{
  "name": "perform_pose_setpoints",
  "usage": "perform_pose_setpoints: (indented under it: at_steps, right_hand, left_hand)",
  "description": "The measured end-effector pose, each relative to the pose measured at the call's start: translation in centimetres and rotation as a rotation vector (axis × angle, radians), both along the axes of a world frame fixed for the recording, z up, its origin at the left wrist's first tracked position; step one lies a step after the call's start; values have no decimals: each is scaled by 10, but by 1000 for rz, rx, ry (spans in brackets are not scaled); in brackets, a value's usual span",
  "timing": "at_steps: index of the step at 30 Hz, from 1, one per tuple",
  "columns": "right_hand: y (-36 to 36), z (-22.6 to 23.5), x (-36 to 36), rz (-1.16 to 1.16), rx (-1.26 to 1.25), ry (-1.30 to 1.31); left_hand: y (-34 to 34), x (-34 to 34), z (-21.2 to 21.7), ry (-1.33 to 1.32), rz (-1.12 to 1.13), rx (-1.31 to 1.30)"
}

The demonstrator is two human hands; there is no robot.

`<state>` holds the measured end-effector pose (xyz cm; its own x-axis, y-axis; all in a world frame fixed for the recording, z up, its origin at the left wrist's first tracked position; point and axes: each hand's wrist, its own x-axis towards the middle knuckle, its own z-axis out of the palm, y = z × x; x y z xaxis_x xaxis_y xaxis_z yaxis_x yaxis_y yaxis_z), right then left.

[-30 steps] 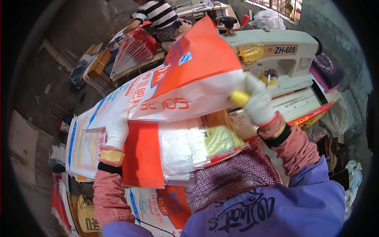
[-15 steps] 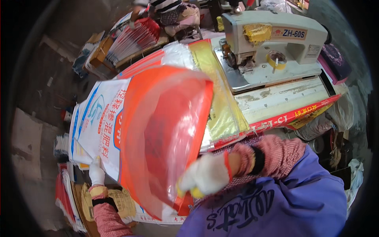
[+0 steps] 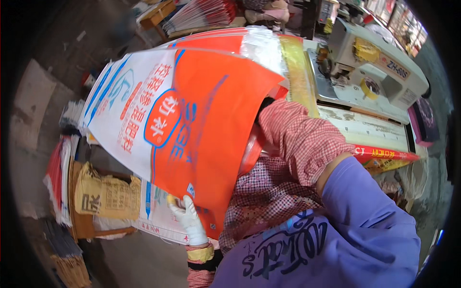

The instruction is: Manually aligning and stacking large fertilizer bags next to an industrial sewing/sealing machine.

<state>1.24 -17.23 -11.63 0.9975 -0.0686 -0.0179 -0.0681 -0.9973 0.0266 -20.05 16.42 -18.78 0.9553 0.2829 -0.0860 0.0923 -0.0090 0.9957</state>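
Note:
A large woven sack [image 3: 192, 120], orange on one half and white with blue and red print on the other, is spread open in front of me. My left hand [image 3: 188, 220], in a white glove, grips the sack's lower edge. My right arm in a red checked sleeve [image 3: 302, 139] reaches into the sack's open mouth; the hand itself is hidden inside. Under the sack lies a pile of similar sacks [image 3: 261, 43] with clear and yellow liners on the work table.
A cream industrial sewing machine [image 3: 379, 72] stands on the table at the right. At my lower left a tan printed sack [image 3: 105, 198] rests on a stool, beside stacks of folded sacks [image 3: 57, 177]. More bundled sacks [image 3: 201, 14] lie at the far end.
The sack has swung from up over the table down toward me and turned. My left hand moved to its lower edge, and my right hand went from outside the sack into its mouth.

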Motion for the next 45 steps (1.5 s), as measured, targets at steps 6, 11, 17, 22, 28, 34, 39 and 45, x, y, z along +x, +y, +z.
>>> perform_pose_setpoints:
  at_steps: [6, 11, 17, 22, 28, 34, 39, 45]
  right_hand:
    - [-30, 70, -62, 203, 144, 9]
    - [-66, 169, -156, 486, 735, 242]
    - [-73, 161, -91, 280, 394, -344]
    - [-90, 97, -58, 198, 85, -122]
    - [-81, 27, -93, 121, 318, -36]
    - [-53, 21, -140, 193, 183, -310]
    - [-55, 25, -153, 114, 282, -120]
    - [-35, 35, -184, 359, 702, 39]
  left_hand:
    - [-21, -26, 8, 15, -265, -450]
    - [-4, 0, 13, -32, -307, -705]
    - [3, 22, 25, -38, -321, -516]
    - [15, 13, 39, -133, -68, -363]
    - [37, 19, 35, -100, -29, -37]
    - [1, -21, 20, -56, -107, -344]
    - [-13, -70, -6, 136, -98, -184]
    - [25, -89, -64, 300, -74, 414]
